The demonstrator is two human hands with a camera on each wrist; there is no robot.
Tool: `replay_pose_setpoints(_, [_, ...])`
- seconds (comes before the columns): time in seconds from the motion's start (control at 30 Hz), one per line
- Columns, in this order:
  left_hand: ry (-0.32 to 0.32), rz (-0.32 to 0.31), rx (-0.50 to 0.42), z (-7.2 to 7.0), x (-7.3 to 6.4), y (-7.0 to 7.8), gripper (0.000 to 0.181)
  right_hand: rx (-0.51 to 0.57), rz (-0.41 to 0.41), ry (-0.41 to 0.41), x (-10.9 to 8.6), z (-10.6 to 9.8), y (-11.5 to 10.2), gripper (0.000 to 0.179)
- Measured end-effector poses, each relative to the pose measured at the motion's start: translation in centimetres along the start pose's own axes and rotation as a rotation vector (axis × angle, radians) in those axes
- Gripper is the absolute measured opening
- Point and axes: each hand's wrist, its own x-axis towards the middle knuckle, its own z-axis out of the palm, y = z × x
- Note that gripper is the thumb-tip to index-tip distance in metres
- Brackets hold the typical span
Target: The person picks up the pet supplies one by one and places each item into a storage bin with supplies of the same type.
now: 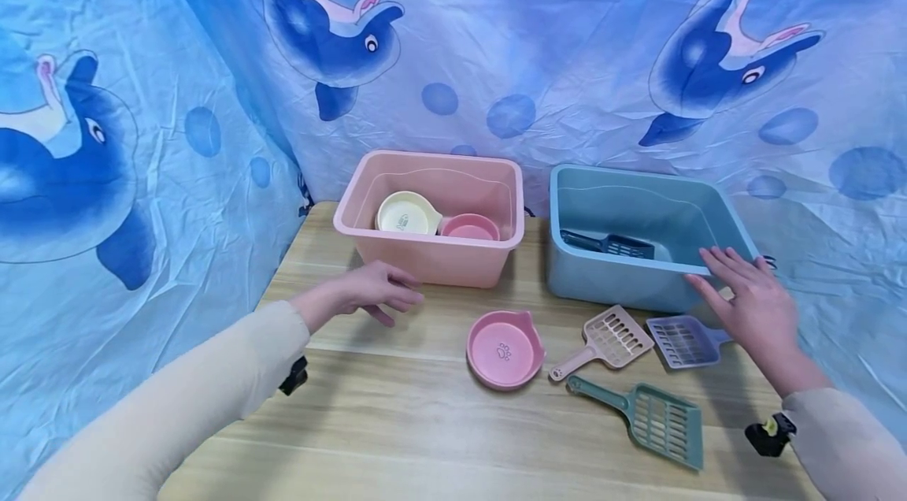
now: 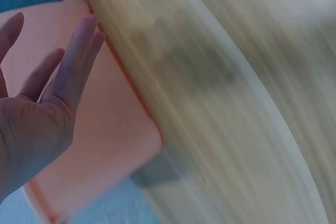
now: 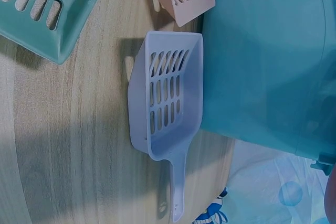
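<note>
My left hand (image 1: 375, 292), fingers loosely bent and holding nothing, hovers in front of the pink bin (image 1: 432, 263). Inside that bin lie a cream dish (image 1: 405, 211) and a pink dish (image 1: 471, 227). At the front right rim of the blue bin (image 1: 612, 280), my right hand (image 1: 758, 308) spreads its fingers; whether they touch the rim I cannot tell. A dark slotted scoop (image 1: 598, 242) lies in the blue bin. Below the right hand is a purple litter scoop (image 3: 168, 148), beside the blue bin's wall in the right wrist view.
Between the hands, a pink cat-ear dish (image 1: 505, 351) sits on the wooden table (image 1: 397, 414). To its right lie a beige-pink litter scoop (image 1: 598, 343) and a green litter scoop (image 1: 627, 406). A blue dolphin-print curtain (image 1: 468, 28) hangs behind the bins and along the sides.
</note>
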Motion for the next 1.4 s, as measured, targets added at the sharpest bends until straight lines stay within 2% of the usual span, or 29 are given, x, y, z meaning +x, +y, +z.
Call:
replay_pose_setpoints(0.3, [0.003,0.007,-0.041,3.6,3.2,0.7,0.066,0.015,0.015,0.007,-0.3,0.2,0.0,0.059])
replay_pose_setpoints(0.57, [-0.018,-0.019,-0.108,6.1,5.2,1.0,0.063,0.02,0.017,0.005,-0.1,0.3,0.0,0.059])
replay_pose_setpoints(0.77, [-0.038,-0.021,-0.088,7.3,6.3,1.2,0.059,0.019,0.015,0.009,0.1,0.2,0.0,0.059])
replay_pose_setpoints(1.1, [-0.071,0.015,-0.041,9.6,7.9,1.6,0.048,0.011,0.011,0.017,0.1,0.4,0.0,0.063])
replay_pose_setpoints(1.4, [-0.026,0.023,0.014,10.5,8.5,1.2,0.033,0.011,0.027,-0.006,0.1,0.2,-0.1,0.057])
